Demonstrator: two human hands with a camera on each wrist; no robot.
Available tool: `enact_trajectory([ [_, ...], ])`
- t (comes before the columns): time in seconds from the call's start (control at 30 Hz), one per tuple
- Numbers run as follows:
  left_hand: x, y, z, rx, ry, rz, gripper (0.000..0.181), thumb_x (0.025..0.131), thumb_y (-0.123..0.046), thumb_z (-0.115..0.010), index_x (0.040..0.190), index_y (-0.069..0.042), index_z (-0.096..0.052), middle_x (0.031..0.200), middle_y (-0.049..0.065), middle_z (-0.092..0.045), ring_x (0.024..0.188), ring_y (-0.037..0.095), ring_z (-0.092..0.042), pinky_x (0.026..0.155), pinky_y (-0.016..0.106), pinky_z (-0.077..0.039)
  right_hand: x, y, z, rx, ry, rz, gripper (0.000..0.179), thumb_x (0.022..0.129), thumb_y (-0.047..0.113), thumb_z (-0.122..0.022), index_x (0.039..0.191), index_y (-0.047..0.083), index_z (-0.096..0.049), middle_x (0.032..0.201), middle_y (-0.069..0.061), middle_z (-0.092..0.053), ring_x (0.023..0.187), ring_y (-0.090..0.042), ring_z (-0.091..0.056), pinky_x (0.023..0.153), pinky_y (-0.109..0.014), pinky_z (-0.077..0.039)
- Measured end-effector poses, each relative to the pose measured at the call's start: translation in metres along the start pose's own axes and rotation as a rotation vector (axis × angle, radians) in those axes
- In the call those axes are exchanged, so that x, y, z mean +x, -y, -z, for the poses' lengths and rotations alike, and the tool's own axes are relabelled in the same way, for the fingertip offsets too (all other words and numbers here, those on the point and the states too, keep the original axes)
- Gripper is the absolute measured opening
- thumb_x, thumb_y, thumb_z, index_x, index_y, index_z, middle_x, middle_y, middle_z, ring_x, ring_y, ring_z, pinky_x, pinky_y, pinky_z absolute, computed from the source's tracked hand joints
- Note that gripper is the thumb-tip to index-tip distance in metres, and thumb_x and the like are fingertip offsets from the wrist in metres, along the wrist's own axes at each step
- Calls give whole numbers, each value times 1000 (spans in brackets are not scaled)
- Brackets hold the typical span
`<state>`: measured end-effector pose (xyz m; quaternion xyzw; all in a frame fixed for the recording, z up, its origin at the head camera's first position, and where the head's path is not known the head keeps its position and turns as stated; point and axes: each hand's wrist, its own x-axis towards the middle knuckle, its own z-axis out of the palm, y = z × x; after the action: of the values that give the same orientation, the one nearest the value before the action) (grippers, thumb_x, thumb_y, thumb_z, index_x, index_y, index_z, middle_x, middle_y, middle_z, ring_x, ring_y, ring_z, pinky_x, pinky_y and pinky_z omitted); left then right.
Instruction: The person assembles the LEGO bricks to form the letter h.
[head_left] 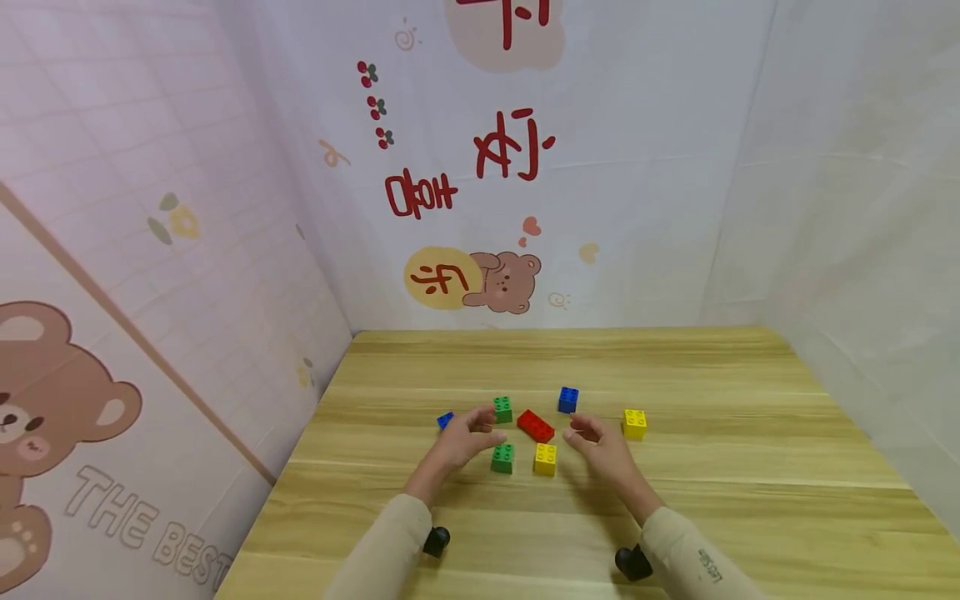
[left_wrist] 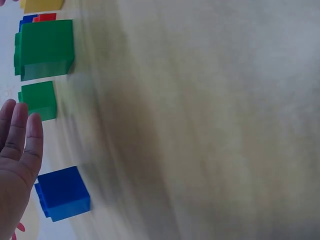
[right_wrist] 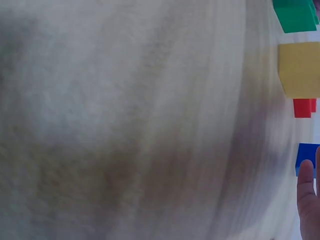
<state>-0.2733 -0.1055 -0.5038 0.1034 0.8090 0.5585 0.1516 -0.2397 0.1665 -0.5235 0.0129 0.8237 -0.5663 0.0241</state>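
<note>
My left hand [head_left: 461, 442] hovers with loosely bent fingers and holds nothing. Around it are a blue toy brick [head_left: 446, 420], partly hidden behind the hand, a far green brick [head_left: 502, 410] and a near green brick [head_left: 502, 459]. In the left wrist view the fingers [left_wrist: 34, 140] look apart from the blue brick [left_wrist: 62, 192]. Opposite, my right hand [head_left: 606, 450] also holds nothing, its fingers relaxed. Close to it lie a red brick [head_left: 536, 426], longer than the others, a yellow brick [head_left: 545, 459] and a second blue brick [head_left: 568, 400].
Another yellow brick [head_left: 634, 425] stands to the right of the right hand. The bricks are spread on a wood-grain table [head_left: 720, 500]. Printed white sheeting [head_left: 637, 208] rises behind the table and along both sides.
</note>
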Motion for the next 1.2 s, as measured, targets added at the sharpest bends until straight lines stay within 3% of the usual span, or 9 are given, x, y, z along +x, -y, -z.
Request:
enact_trajectory([
  [0.27, -5, 11, -3, 31, 23, -1, 58, 91, -21, -74, 142, -2, -52, 132, 18, -58, 120, 34, -54, 100, 51, -45, -6, -7, -12, 32, 66, -33, 53, 92, 23, -72, 137, 0, -55, 133, -18, -58, 120, -33, -55, 100, -48, -46],
  [0.57, -6, 22, -6, 54, 78, 2, 59, 89, -20, -77, 139, -1, -54, 128, 12, -61, 116, 31, -57, 99, 49, -46, -7, -13, -22, 19, 90, -50, 51, 87, 24, -79, 131, 5, -61, 129, -10, -62, 118, -30, -57, 98, -47, -48],
  [1.2, -9, 30, -6, 32, 79, 6, 48, 87, -11, -78, 131, 0, -60, 120, 7, -64, 112, 27, -59, 98, 45, -47, -5, -17, -30, -53, 57, -37, 37, 82, 15, -83, 115, 9, -67, 112, -3, -65, 102, -21, -60, 93, -42, -50],
])
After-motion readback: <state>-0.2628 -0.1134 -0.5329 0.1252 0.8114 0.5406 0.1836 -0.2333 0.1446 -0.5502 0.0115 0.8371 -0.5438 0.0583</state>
